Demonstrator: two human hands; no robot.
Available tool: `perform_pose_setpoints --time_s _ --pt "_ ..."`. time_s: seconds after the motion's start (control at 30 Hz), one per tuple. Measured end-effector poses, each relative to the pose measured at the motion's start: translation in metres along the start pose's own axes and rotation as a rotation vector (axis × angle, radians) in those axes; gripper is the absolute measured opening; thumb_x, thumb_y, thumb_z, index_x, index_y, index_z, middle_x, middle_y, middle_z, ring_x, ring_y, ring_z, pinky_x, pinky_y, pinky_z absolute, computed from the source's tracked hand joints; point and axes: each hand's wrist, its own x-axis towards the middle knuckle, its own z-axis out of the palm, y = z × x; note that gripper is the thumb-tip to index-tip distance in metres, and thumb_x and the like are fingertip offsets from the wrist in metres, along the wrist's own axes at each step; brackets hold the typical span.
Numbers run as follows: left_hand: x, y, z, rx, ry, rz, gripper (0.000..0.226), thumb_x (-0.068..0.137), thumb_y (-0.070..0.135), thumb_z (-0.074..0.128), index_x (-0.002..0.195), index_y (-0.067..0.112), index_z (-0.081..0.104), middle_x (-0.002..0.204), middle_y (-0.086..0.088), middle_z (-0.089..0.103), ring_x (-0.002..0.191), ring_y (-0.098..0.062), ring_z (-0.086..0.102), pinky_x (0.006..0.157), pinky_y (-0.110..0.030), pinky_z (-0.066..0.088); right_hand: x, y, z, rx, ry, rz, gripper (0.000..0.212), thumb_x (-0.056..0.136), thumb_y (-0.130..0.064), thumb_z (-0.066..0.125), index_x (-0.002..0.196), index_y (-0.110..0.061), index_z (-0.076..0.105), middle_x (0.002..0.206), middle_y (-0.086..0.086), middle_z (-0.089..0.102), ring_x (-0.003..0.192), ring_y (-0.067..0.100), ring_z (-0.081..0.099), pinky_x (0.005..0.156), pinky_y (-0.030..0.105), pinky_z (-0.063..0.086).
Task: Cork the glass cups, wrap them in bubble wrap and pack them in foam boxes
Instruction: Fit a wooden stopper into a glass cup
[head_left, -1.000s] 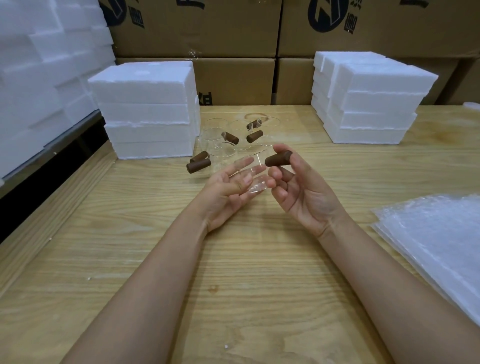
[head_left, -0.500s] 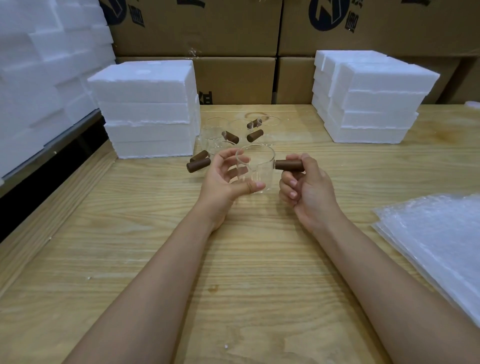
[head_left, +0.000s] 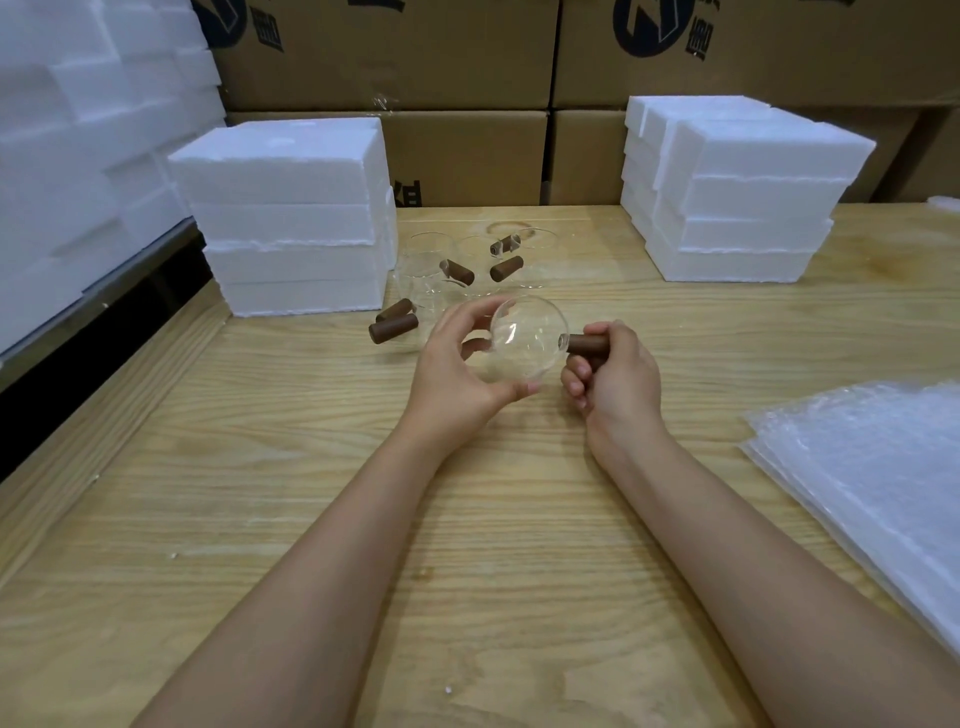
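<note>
Foam boxes (head_left: 291, 218) stand stacked at the far left of the table (head_left: 260, 493), with two loose corks (head_left: 393, 328) just beside them and more glass cups (head_left: 431, 260) behind. At centre, the left hand (head_left: 452, 374) curls its grip round a clear glass cup (head_left: 527, 338), tipped on its side above the table. The right hand (head_left: 618, 384) holds a brown cork (head_left: 587, 344) in a closed grip, its tip touching the cup's right side. A second foam stack (head_left: 743, 192) sits far right. Bubble wrap sheets (head_left: 872, 478) lie near right.

brown cork (head_left: 589, 344), clear cup (head_left: 527, 338), white foam (head_left: 280, 218)
</note>
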Motion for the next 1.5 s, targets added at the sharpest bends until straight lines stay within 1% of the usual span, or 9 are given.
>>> perform_pose_setpoints --time_s 0.23,0.4,0.53,0.7,0.83,0.97,1.3,1.43,1.5 --pt "0.0 -0.003 0.001 0.021 0.014 0.018 0.077 0.056 -0.006 0.087 0.106 0.039 0.05 0.114 0.011 0.054 0.108 0.005 0.052 0.095 -0.015 0.044 -0.004 0.001 0.001 0.025 -0.004 -0.073 0.022 0.093 -0.016 0.034 0.076 -0.015 0.048 0.04 -0.004 0.038 0.036 0.013 0.032 0.036 0.015 0.025" --pt "0.001 -0.006 0.001 0.02 0.037 0.04 0.078 0.055 -0.006 0.087 0.104 0.041 0.048 0.116 0.007 0.055 0.111 -0.002 0.053 0.097 -0.02 0.046 -0.005 0.003 0.003 0.007 -0.016 -0.116 0.024 0.093 -0.014 0.033 0.075 -0.015 0.048 0.041 -0.003 0.036 0.037 0.012 0.032 0.037 0.015 0.026" --pt "0.0 -0.005 0.001 0.111 0.073 0.126 0.076 0.056 -0.004 0.085 0.106 0.042 0.049 0.111 0.018 0.052 0.109 0.002 0.051 0.095 -0.021 0.046 -0.003 0.004 0.004 0.038 -0.01 -0.08 0.024 0.096 -0.015 0.032 0.077 -0.015 0.048 0.039 -0.004 0.036 0.034 0.011 0.032 0.036 0.014 0.025" --pt "0.0 0.0 0.0 0.177 0.074 0.182 0.074 0.056 -0.003 0.085 0.116 0.028 0.056 0.114 0.021 0.051 0.11 0.003 0.051 0.092 -0.023 0.047 0.0 0.004 0.003 0.07 -0.013 -0.017 0.027 0.1 -0.02 0.029 0.08 -0.016 0.046 0.039 -0.005 0.036 0.032 0.009 0.031 0.035 0.013 0.023" --pt "-0.002 0.002 -0.001 0.179 0.05 0.152 0.078 0.055 0.0 0.088 0.121 0.027 0.056 0.116 0.012 0.054 0.108 -0.008 0.055 0.091 -0.025 0.048 0.001 0.003 0.001 0.09 -0.027 -0.013 0.033 0.104 -0.031 0.03 0.081 -0.014 0.047 0.039 -0.006 0.037 0.031 0.008 0.029 0.035 0.013 0.022" --pt "-0.002 0.004 -0.001 0.162 0.032 0.092 0.078 0.053 0.007 0.092 0.118 0.031 0.054 0.113 0.016 0.053 0.1 -0.003 0.055 0.085 -0.016 0.047 0.001 0.001 -0.001 0.071 -0.034 -0.042 0.036 0.102 -0.037 0.037 0.08 -0.012 0.05 0.04 -0.006 0.041 0.031 0.007 0.03 0.035 0.014 0.025" --pt "-0.001 -0.004 0.0 0.108 0.0 -0.046 0.075 0.054 0.008 0.092 0.106 0.034 0.045 0.112 0.01 0.053 0.1 -0.006 0.057 0.082 -0.013 0.05 -0.004 -0.003 0.0 0.108 -0.143 -0.14 0.036 0.095 -0.038 0.054 0.072 -0.011 0.062 0.047 -0.006 0.052 0.036 0.006 0.031 0.037 0.016 0.026" --pt "0.0 -0.009 0.001 0.175 0.026 -0.002 0.077 0.052 0.011 0.094 0.103 0.034 0.041 0.112 0.007 0.049 0.103 -0.009 0.053 0.086 -0.019 0.05 -0.005 -0.004 0.001 0.087 -0.178 -0.132 0.035 0.097 -0.035 0.051 0.073 -0.012 0.062 0.045 -0.008 0.05 0.036 0.006 0.029 0.037 0.016 0.024" --pt "0.0 -0.011 0.003 0.248 0.047 0.033 0.08 0.051 0.015 0.094 0.108 0.029 0.039 0.111 0.015 0.045 0.103 -0.008 0.052 0.088 -0.024 0.05 -0.005 -0.004 0.002 0.08 -0.18 -0.12 0.035 0.098 -0.034 0.048 0.073 -0.012 0.061 0.044 -0.008 0.047 0.036 0.006 0.028 0.037 0.016 0.024"
